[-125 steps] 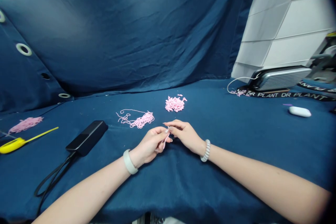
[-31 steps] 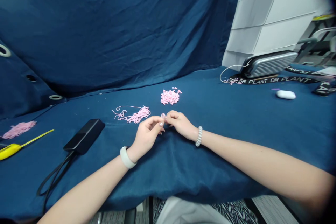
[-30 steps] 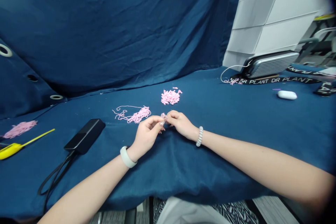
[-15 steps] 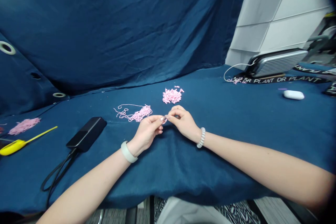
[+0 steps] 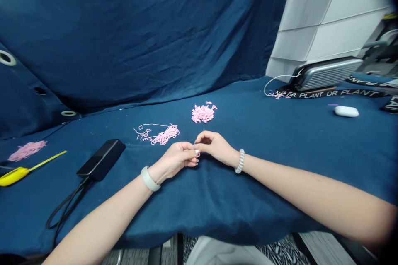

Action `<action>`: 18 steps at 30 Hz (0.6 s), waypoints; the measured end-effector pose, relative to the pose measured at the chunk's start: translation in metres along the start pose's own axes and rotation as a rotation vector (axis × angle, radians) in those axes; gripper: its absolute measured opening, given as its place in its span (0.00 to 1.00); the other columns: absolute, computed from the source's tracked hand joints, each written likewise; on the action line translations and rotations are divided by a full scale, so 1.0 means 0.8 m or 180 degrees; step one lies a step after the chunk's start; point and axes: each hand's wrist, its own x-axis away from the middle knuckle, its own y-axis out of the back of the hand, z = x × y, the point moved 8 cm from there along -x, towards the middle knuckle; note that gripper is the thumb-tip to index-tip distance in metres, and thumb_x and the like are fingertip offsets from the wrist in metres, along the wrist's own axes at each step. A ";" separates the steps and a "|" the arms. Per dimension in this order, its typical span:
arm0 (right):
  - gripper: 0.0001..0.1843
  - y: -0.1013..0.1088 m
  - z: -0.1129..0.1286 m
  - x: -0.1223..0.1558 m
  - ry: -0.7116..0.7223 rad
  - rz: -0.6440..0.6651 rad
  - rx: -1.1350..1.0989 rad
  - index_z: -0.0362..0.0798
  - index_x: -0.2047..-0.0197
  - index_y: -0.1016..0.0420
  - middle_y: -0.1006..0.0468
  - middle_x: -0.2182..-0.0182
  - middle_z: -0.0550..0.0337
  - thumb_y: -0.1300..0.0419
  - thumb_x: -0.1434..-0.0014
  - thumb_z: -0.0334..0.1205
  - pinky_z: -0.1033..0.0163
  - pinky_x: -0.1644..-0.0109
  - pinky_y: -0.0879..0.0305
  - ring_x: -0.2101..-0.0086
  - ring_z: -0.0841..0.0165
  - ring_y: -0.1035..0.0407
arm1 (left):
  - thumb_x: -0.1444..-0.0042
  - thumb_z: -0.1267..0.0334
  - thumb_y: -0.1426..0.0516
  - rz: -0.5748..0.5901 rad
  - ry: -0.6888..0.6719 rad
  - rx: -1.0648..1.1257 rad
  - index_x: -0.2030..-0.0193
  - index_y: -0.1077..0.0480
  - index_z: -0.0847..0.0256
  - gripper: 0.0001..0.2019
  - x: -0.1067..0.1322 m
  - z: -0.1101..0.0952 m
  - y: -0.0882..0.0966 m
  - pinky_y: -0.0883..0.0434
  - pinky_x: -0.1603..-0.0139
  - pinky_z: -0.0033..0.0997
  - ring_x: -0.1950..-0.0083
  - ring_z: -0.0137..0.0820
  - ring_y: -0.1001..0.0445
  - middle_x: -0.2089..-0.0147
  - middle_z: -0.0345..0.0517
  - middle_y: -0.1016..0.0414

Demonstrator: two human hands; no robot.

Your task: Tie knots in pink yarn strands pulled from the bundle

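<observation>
Surface: navy cloth [image 5: 217, 211] covers the bench and rises as a wrinkled backdrop, with folds bunching near the person's body

Fingers: curled inward and neither clenched into a fist nor spread, with the tips of the left hand [image 5: 177, 157] and right hand [image 5: 214, 145] meeting just below the pink snippet pile; if they pinch a fine pink fibre, it is too small or hidden to tell

Wrists: a white band [image 5: 150, 179] circles the left wrist and a pale spiral coil bracelet [image 5: 239, 161] circles the right, both lying clear of the pink material

Pink snippet pile [image 5: 203, 114]: a loose mound of short cut pieces, with a few strays lying just off its top edge

Pink strand bundle [image 5: 161, 134]: tangled, trailing thin loops, just left of the snippet pile and close to the left fingers

Farther out: left of the snippet pile lie a black power bank [image 5: 101, 159], a pink hank [image 5: 27, 150] and a yellow-handled tool [image 5: 12, 178]; right of it lie a white earbud case [image 5: 346, 111] and a ridged silver case [image 5: 326, 74]

Risk: a tiny piece could slip if finger pressure eases; a careless wrist sweep could scatter the snippets or snag the strand's loops, and the cloth's folds could hide dropped pieces
</observation>
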 end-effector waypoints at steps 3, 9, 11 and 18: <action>0.10 -0.003 -0.005 -0.003 -0.0137 0.0110 -0.0219 0.45 0.70 0.32 0.31 0.74 0.64 0.38 0.50 0.43 0.65 0.65 0.38 0.72 0.73 0.36 | 0.57 0.66 0.35 0.0004 -0.0224 0.0084 0.74 0.34 0.66 0.11 0.000 -0.007 -0.001 0.30 0.73 0.21 0.76 0.21 0.30 0.75 0.40 0.30; 0.15 -0.004 -0.011 -0.004 -0.0383 0.0219 -0.0231 0.45 0.69 0.34 0.31 0.75 0.65 0.36 0.53 0.46 0.66 0.68 0.39 0.73 0.74 0.36 | 0.55 0.65 0.36 0.0153 -0.0252 0.0096 0.72 0.36 0.65 0.11 0.002 -0.006 -0.007 0.31 0.72 0.22 0.76 0.20 0.31 0.73 0.39 0.30; 0.18 -0.006 -0.014 -0.002 -0.0470 0.0334 -0.0235 0.45 0.68 0.35 0.32 0.75 0.66 0.33 0.57 0.45 0.67 0.69 0.40 0.74 0.74 0.36 | 0.55 0.64 0.36 0.0265 -0.0062 -0.0041 0.70 0.35 0.65 0.11 0.003 0.001 -0.012 0.29 0.71 0.24 0.77 0.20 0.31 0.73 0.39 0.30; 0.21 -0.002 -0.008 -0.005 -0.0373 0.0324 0.0003 0.45 0.75 0.36 0.34 0.80 0.65 0.46 0.45 0.56 0.67 0.71 0.41 0.77 0.75 0.39 | 0.53 0.62 0.37 0.0290 -0.0271 -0.0134 0.71 0.35 0.64 0.11 0.006 -0.005 -0.017 0.29 0.70 0.26 0.77 0.21 0.30 0.73 0.40 0.29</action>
